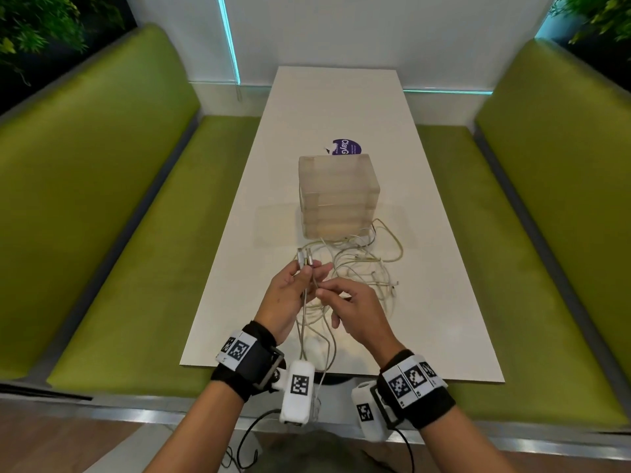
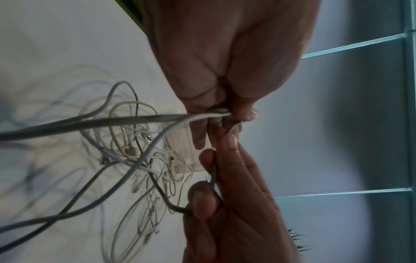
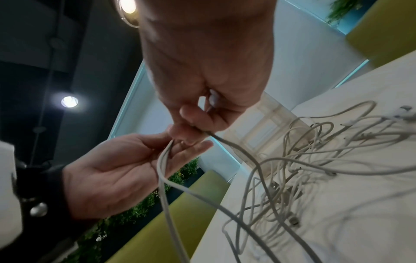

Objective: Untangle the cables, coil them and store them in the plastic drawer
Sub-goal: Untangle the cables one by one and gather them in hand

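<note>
A tangle of white cables [image 1: 362, 268] lies on the white table [image 1: 444, 302] in front of the translucent plastic drawer unit [image 1: 338, 196]. My left hand [image 1: 305, 272] is raised above the near part of the table and holds two cable ends, their plugs [image 1: 304, 258] sticking up past the fingers. Their cords hang down across the left palm [image 3: 117, 174]. Just to its right, my right hand [image 1: 322, 291] pinches a grey cable [image 3: 227, 144] between thumb and forefinger; this cable runs down into the tangle [image 3: 315, 169]. The two hands nearly touch.
The drawer unit's drawers all appear closed. A purple round sticker [image 1: 346, 146] lies behind it on the table. Green benches [image 1: 119, 233] flank the table on both sides. Loose loops hang over the near table edge [image 1: 324, 370].
</note>
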Tool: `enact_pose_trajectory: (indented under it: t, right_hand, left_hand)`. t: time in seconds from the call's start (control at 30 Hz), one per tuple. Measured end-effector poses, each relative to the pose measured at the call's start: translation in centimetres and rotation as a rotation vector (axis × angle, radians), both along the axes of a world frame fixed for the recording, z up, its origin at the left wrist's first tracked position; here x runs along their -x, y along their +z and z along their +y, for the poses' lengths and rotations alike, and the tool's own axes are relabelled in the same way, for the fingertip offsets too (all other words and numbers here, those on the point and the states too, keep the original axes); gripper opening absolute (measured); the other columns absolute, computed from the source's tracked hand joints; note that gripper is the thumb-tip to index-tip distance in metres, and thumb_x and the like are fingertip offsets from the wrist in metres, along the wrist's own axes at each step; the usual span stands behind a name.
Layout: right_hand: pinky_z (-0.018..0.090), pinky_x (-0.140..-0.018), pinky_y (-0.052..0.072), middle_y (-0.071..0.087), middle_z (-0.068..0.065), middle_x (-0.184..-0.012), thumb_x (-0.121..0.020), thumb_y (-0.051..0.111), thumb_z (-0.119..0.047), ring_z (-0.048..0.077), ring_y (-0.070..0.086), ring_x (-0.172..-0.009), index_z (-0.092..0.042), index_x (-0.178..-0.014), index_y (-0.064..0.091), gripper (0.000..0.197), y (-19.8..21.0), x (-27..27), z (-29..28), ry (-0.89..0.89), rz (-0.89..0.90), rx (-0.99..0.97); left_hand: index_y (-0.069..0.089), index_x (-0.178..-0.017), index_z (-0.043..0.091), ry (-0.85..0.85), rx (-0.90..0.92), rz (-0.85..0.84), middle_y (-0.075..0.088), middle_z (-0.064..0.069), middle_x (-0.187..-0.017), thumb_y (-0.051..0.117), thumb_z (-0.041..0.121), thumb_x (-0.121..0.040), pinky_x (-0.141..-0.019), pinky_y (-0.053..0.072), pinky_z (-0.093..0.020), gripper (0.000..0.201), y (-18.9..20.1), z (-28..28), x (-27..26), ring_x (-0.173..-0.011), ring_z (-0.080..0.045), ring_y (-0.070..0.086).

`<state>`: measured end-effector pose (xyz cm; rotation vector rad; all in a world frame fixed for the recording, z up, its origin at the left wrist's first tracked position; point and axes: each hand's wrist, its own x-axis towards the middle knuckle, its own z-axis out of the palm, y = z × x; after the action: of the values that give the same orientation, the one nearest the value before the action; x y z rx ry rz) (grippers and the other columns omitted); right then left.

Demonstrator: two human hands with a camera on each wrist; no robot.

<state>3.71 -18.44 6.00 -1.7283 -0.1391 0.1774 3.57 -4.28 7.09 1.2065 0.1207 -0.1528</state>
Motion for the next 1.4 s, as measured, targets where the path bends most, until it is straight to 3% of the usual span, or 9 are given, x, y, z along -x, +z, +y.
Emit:
enact_pose_trajectory:
  t: [0.17,0.37,0.47,0.57,0.73,1.03,1.17,1.27,1.4]
  right_hand:
    - [0.017,-0.047,0.039,0.068,-0.018,-0.073,-0.086,0.067,-0.013,0.013,0.046,-0.038,-0.02,-0.083,0.073,0.009,0.4,0.1,0.4,0.039,-0.025,-0.009]
    - [0.021,-0.058,0.045,0.059,-0.006,-0.066,-0.094,0.055,-0.021,0.006,0.054,-0.058,-0.02,-0.08,0.062,0.016,-0.2,-0.4,0.2,0.352,0.007,0.223]
    - [0.019,-0.065,0.04,0.057,-0.009,-0.065,-0.097,0.048,-0.025,0.0,0.051,-0.062,-0.02,-0.075,0.06,0.026,-1.8,-1.4,-0.8,0.422,-0.004,0.386]
    - [0.022,-0.068,0.039,0.055,-0.009,-0.067,-0.097,0.048,-0.024,0.001,0.05,-0.064,-0.024,-0.072,0.058,0.027,-3.8,-2.3,-2.7,0.38,0.024,0.406]
    - [0.026,-0.07,0.04,0.055,-0.006,-0.07,-0.098,0.046,-0.026,0.004,0.05,-0.067,-0.028,-0.072,0.058,0.028,-3.9,-3.3,-3.3,0.281,-0.047,0.312]
    - [0.033,-0.068,0.044,0.051,0.0,-0.06,-0.099,0.047,-0.027,0.018,0.051,-0.062,-0.018,-0.074,0.061,0.029,-0.4,-2.9,0.4,0.182,-0.067,-0.011]
    - [0.026,-0.062,0.041,0.051,-0.002,-0.058,-0.099,0.046,-0.022,0.013,0.046,-0.059,-0.023,-0.072,0.062,0.032,0.4,-2.7,1.1,0.16,-0.069,-0.063]
    - [0.023,-0.06,0.041,0.05,-0.002,-0.058,-0.1,0.046,-0.02,0.013,0.046,-0.059,-0.009,-0.078,0.062,0.029,0.4,-2.5,1.1,0.153,-0.053,-0.081]
    - [0.023,-0.064,0.041,0.052,-0.006,-0.06,-0.1,0.046,-0.024,0.013,0.047,-0.062,-0.011,-0.077,0.061,0.03,0.4,-2.5,0.9,0.221,-0.043,-0.032]
  left_hand:
    - [0.057,-0.107,0.004,-0.024,-0.017,-0.018,0.072,-0.009,-0.107,0.042,0.014,-0.098,-0.08,0.052,-0.023,0.019,0.0,0.0,0.2,-0.098,-0.018,0.069]
    - [0.056,-0.09,0.001,0.103,0.032,-0.013,0.07,0.001,-0.072,0.036,0.008,-0.101,-0.1,0.047,-0.036,0.024,1.0,0.7,-0.2,-0.102,-0.022,0.067]
    - [0.052,-0.09,0.008,0.171,0.111,-0.063,0.055,0.003,-0.058,0.033,0.01,-0.102,-0.075,0.056,-0.029,0.023,2.6,1.7,0.1,-0.064,-0.016,0.066]
    - [0.05,-0.087,0.012,0.28,0.187,-0.099,0.048,0.007,-0.053,0.031,0.01,-0.102,-0.05,0.041,-0.019,0.024,4.0,4.1,0.0,-0.044,-0.005,0.039]
    - [0.05,-0.086,0.013,0.295,0.035,-0.112,0.047,0.01,-0.055,0.032,0.012,-0.102,-0.046,0.023,-0.017,0.024,3.1,6.5,0.2,-0.041,-0.003,0.026]
    - [0.062,-0.103,0.009,0.038,-0.445,-0.034,0.042,0.008,-0.064,0.048,0.032,-0.097,-0.049,0.031,-0.017,0.028,1.6,2.3,1.1,-0.049,-0.003,0.034]
    - [0.058,-0.102,0.001,0.03,-0.442,-0.106,0.062,0.014,-0.057,0.056,0.011,-0.094,-0.052,0.038,-0.009,0.013,2.2,0.7,1.2,-0.05,0.004,0.051]
    - [0.055,-0.095,-0.003,0.049,-0.438,-0.14,0.061,0.015,-0.053,0.053,0.004,-0.094,-0.05,0.037,-0.006,0.007,2.6,0.6,0.9,-0.047,0.003,0.053]
    - [0.056,-0.086,-0.002,0.053,-0.501,-0.18,0.053,0.018,-0.051,0.052,0.007,-0.095,-0.05,0.036,-0.01,0.013,2.5,1.2,0.7,-0.047,0.002,0.045]
